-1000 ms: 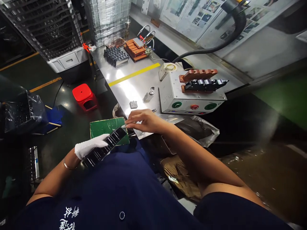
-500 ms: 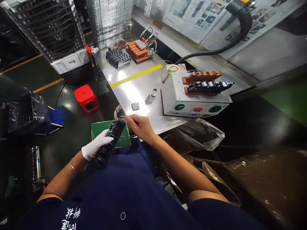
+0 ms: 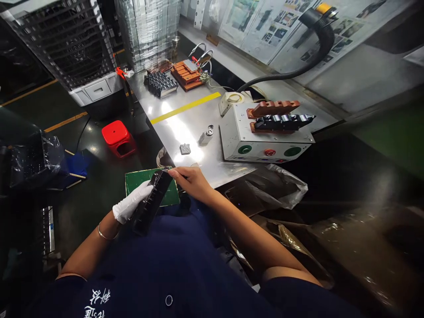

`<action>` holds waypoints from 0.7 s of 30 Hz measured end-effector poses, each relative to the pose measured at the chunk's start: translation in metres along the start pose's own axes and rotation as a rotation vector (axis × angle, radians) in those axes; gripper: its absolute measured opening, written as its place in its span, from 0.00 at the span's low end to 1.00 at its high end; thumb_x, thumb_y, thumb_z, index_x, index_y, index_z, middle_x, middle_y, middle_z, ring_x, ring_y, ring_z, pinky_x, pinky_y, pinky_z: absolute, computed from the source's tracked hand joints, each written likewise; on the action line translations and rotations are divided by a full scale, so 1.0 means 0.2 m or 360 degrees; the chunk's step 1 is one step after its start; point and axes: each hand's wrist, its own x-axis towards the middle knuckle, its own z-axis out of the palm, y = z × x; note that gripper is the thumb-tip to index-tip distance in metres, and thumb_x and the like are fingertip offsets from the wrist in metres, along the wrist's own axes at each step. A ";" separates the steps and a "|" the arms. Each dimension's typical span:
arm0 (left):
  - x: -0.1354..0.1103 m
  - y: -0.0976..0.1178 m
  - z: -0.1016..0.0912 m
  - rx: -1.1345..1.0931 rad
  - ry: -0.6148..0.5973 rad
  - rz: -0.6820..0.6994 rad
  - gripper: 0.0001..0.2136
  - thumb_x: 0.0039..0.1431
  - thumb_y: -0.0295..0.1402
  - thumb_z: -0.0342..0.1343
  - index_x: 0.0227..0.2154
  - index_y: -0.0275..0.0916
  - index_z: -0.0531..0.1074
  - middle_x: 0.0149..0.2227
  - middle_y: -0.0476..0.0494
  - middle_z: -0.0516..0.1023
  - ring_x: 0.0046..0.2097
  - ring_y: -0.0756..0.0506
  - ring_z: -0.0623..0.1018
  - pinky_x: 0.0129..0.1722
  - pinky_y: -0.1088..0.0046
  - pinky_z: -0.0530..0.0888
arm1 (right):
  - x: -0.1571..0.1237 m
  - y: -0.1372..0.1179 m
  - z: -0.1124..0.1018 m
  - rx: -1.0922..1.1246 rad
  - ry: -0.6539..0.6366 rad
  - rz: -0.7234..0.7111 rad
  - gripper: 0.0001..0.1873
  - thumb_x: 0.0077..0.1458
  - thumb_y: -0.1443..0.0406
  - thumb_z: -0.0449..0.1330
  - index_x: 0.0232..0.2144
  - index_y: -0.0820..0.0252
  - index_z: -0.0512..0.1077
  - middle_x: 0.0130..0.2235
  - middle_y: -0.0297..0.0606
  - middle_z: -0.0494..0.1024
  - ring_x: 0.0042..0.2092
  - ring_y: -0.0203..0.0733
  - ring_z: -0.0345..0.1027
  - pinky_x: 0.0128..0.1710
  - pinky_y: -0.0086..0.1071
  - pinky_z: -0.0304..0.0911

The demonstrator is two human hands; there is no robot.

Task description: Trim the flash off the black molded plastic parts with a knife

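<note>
My left hand [image 3: 132, 202], in a white glove, is closed around a long black plastic part [image 3: 153, 201] with thin metal pins along it. The part is held tilted in front of my body, its upper end over a green board [image 3: 171, 194]. My bare right hand [image 3: 192, 180] pinches at that upper end; a thin shiny metal piece shows at the fingertips, its exact kind too small to tell. On the metal table beyond lie a small grey block [image 3: 185, 149] and a small open metal container [image 3: 210, 130].
A white control box [image 3: 265, 134] with buttons carries brown clamps and a black part. Farther back are a stack of black parts [image 3: 161, 84] and an orange fixture [image 3: 187, 75]. A red stool [image 3: 117, 138] stands left; plastic bags [image 3: 285, 185] hang at the right.
My right hand has moved slightly down and left, its fingertips now against the upper end of the black part. The left hand keeps its hold. The view has shifted slightly.
</note>
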 end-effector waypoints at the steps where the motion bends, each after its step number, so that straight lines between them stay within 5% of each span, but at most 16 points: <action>1: 0.01 -0.01 -0.01 0.0051 0.0109 0.0052 0.26 0.57 0.50 0.55 0.53 0.37 0.68 0.47 0.40 0.77 0.51 0.41 0.74 0.51 0.63 0.71 | 0.00 0.00 -0.01 0.0088 0.0043 0.0024 0.29 0.65 0.49 0.43 0.20 0.59 0.65 0.19 0.31 0.65 0.22 0.32 0.58 0.25 0.27 0.53; 5: 0.02 -0.07 -0.05 0.0599 0.0850 0.0446 0.35 0.42 0.46 0.68 0.53 0.39 0.66 0.50 0.39 0.76 0.52 0.39 0.75 0.54 0.58 0.71 | 0.01 -0.02 -0.06 -0.0096 0.0167 -0.0163 0.29 0.66 0.48 0.41 0.28 0.61 0.68 0.23 0.34 0.68 0.25 0.33 0.61 0.27 0.28 0.53; 7: 0.00 -0.12 -0.06 0.0944 0.1016 0.0670 0.38 0.38 0.45 0.70 0.54 0.39 0.65 0.51 0.38 0.76 0.52 0.38 0.76 0.53 0.57 0.72 | 0.01 -0.05 -0.08 -0.0396 0.0067 -0.0318 0.31 0.63 0.44 0.42 0.29 0.62 0.69 0.24 0.35 0.69 0.25 0.35 0.60 0.27 0.29 0.49; 13: -0.06 -0.17 -0.07 0.1414 0.0984 0.1031 0.33 0.45 0.45 0.67 0.53 0.40 0.64 0.48 0.40 0.78 0.48 0.40 0.79 0.47 0.62 0.77 | -0.01 -0.09 -0.11 -0.0691 -0.0268 -0.0526 0.34 0.64 0.43 0.39 0.20 0.61 0.65 0.20 0.34 0.65 0.23 0.33 0.56 0.25 0.30 0.41; 21: -0.06 -0.17 -0.06 0.1188 0.0727 0.1064 0.34 0.44 0.44 0.68 0.54 0.38 0.64 0.48 0.38 0.78 0.51 0.38 0.78 0.51 0.58 0.75 | -0.01 -0.08 -0.11 -0.0618 -0.0169 -0.0848 0.31 0.65 0.47 0.43 0.19 0.61 0.64 0.20 0.33 0.65 0.23 0.32 0.56 0.24 0.29 0.44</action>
